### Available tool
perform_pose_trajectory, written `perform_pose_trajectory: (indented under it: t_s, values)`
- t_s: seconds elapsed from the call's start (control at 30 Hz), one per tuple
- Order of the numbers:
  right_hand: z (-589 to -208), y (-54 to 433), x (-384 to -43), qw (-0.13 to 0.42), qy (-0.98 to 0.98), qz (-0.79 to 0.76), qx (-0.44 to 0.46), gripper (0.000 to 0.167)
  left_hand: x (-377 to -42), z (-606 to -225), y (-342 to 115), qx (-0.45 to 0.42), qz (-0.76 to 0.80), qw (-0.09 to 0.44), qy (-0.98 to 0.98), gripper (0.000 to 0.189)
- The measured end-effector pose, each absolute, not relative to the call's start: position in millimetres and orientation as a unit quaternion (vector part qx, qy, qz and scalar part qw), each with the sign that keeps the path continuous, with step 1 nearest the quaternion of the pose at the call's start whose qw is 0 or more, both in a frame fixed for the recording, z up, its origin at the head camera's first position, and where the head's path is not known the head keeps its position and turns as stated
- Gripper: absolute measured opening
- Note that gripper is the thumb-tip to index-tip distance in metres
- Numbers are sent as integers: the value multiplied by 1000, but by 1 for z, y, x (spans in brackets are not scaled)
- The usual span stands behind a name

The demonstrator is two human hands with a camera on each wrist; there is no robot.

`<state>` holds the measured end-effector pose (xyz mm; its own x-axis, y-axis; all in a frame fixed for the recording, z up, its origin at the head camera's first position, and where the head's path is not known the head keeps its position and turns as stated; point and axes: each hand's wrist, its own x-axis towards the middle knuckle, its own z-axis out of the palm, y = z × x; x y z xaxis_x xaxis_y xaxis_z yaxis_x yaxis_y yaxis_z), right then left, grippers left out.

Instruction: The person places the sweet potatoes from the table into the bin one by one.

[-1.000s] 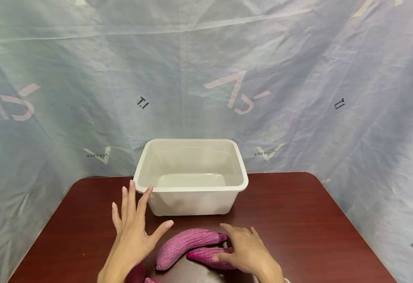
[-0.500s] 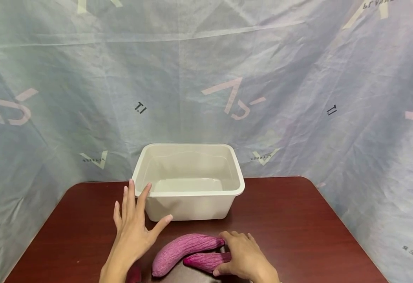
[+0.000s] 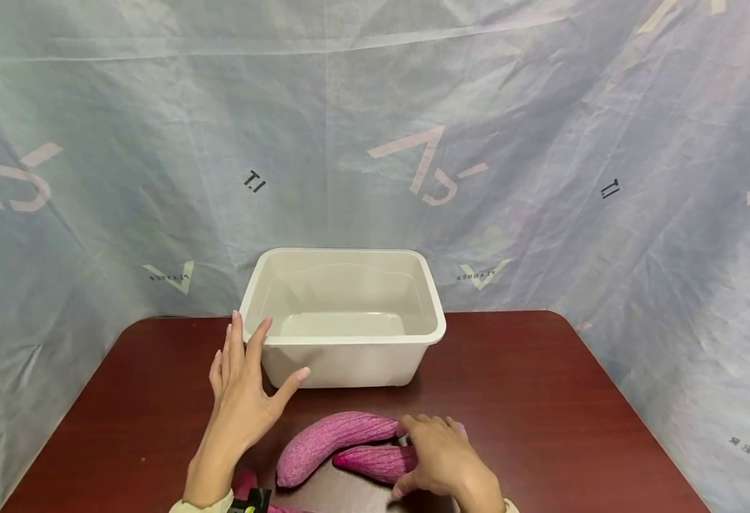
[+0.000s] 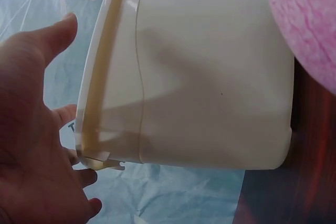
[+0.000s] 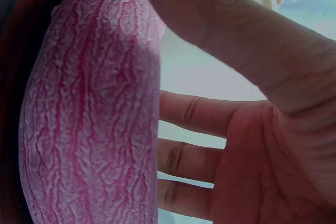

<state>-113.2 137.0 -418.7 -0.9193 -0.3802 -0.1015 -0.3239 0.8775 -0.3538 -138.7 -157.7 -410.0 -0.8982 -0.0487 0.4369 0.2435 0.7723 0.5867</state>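
My right hand [image 3: 442,456] curls over a wrinkled purple eggplant [image 3: 378,462], fingers on its far side and thumb on the near side. In the right wrist view that eggplant [image 5: 94,114] fills the left part, thumb across its top end. A second, curved eggplant [image 3: 326,442] lies just behind and left of it, its thin end by my right fingertips. My left hand [image 3: 240,399] is spread, holding nothing, at the front left corner of a white plastic tub [image 3: 346,363]. In the left wrist view, its fingers reach around the tub's rim [image 4: 94,93].
More purple eggplant [image 3: 244,483] shows beside my left wrist, partly hidden by the wrist and a dark strap. The tub stands at the back of a dark red wooden table [image 3: 522,399]. A grey printed cloth [image 3: 324,142] hangs behind and on both sides.
My right fingers have closed further around the nearer eggplant, shifting slightly. The left hand stays spread by the tub's corner. The head view has tilted slightly down and back up.
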Motion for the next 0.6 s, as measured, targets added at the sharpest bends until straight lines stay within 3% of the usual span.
perform_pose_trajectory:
  t_s: [0.3,0.6]
  values:
    - [-422,136,-116,97,965,-175,-170,59,-143,-413,-163,-60,-341,218,-913,90]
    - [-429,135,-118,100,964,-183,-164,53,-151,-415,-166,-60,-383,236,-891,53]
